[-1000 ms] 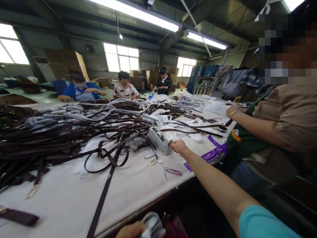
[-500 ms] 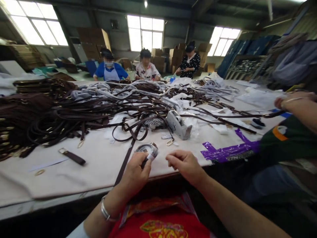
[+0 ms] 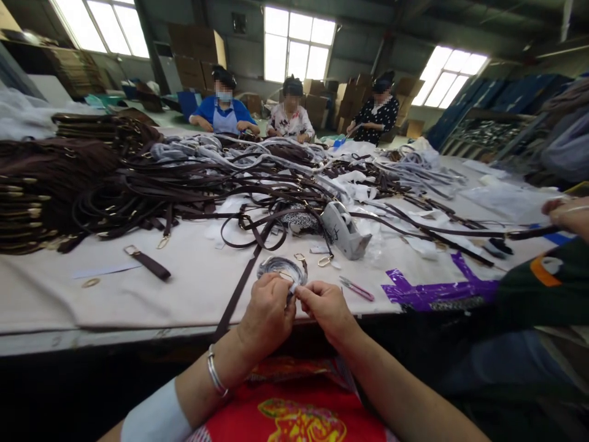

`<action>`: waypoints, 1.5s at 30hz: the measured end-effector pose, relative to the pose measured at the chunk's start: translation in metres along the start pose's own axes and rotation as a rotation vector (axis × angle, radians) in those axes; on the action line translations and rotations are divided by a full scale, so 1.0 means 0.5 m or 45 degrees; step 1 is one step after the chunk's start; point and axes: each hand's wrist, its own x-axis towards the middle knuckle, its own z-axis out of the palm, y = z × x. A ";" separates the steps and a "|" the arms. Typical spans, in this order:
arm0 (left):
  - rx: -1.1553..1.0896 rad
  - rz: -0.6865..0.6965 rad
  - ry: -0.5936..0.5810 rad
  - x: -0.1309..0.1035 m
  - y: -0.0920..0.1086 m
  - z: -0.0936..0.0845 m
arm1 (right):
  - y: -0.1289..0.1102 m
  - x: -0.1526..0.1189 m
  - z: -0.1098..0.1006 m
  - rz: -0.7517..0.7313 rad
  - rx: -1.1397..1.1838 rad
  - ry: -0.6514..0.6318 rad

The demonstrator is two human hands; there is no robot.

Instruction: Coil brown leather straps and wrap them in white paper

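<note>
My left hand (image 3: 268,307) is closed round a coiled, pale-wrapped strap (image 3: 279,266) at the table's near edge. Pinched at the right side of the same coil is my right hand (image 3: 323,305), its fingertips touching those of the left. A gold clasp (image 3: 300,258) pokes out above the coil. Just right of my right hand lies a pair of pink-handled snips (image 3: 357,288). A dark brown strap (image 3: 243,286) runs down past the left side of the coil. Behind the hands stands a grey tape dispenser (image 3: 345,232).
A large heap of brown straps (image 3: 184,190) spreads over the table (image 3: 110,307). A short strap (image 3: 150,264) and a gold ring (image 3: 91,282) lie at left, purple tape (image 3: 437,291) at right. A co-worker's hand (image 3: 568,213) is at far right; three people stand behind.
My right hand has moved left to meet my left hand at the coil. The snips now show on the table. The whole view has shifted and tilted slightly.
</note>
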 end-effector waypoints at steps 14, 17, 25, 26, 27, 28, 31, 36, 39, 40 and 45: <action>0.072 0.026 -0.080 -0.007 -0.004 0.009 | 0.017 0.016 -0.010 0.391 0.188 -0.179; 0.060 0.017 -0.050 -0.003 -0.010 0.008 | 0.013 0.008 -0.016 0.323 0.276 -0.201; -0.126 -0.101 0.033 -0.002 -0.005 0.009 | 0.003 -0.003 -0.004 0.376 0.516 -0.198; -0.191 -0.195 0.017 0.001 -0.002 0.005 | 0.003 -0.004 -0.001 0.376 0.562 -0.187; -0.263 -0.306 -0.016 0.004 0.001 0.001 | 0.004 -0.006 0.002 0.361 0.609 -0.165; -0.340 -0.424 -0.060 0.008 0.004 -0.004 | 0.003 -0.007 0.005 0.327 0.654 -0.132; -0.631 -0.697 -0.169 0.021 0.009 -0.016 | 0.001 -0.012 0.013 0.152 0.708 -0.042; -1.432 -1.054 -0.236 0.035 0.011 -0.023 | -0.012 -0.015 0.008 -0.152 0.445 0.002; -1.695 -1.192 -0.280 0.038 0.015 -0.029 | -0.019 -0.013 -0.004 -0.235 0.397 0.009; -1.748 -1.205 -0.295 0.040 0.017 -0.031 | -0.020 -0.011 -0.008 -0.244 0.385 -0.003; -1.894 -1.272 -0.354 0.049 0.023 -0.033 | -0.021 0.000 -0.017 -0.232 0.207 -0.077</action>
